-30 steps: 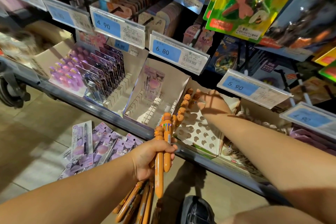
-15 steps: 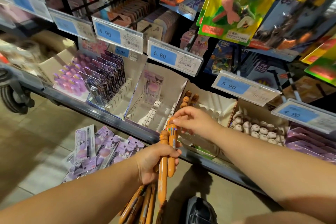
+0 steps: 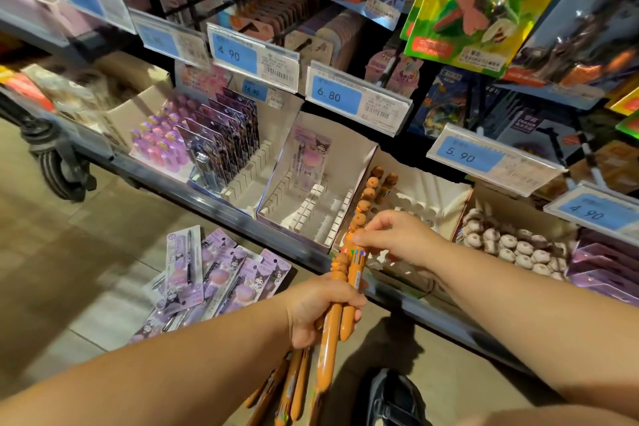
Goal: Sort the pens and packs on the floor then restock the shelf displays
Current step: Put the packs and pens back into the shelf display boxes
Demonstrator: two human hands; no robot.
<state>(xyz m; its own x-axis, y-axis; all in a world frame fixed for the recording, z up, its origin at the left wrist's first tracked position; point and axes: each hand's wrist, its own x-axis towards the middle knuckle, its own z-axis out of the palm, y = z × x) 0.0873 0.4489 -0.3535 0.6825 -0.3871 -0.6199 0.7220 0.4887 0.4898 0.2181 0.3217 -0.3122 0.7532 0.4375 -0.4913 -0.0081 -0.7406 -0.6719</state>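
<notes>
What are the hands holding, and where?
The left hand grips orange pens round their barrels. The right hand pinches the top of one pen with its fingers.

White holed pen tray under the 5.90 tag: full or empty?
Mostly empty: white holed pen tray shows bare holes; few orange character-topped pens stand along its left edge.

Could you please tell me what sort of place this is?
Most likely a stationery shop aisle: blue-and-white price tags clipped to shelf edges, white cardboard display trays of orange pens, and carded toy packs hanging above.
</notes>
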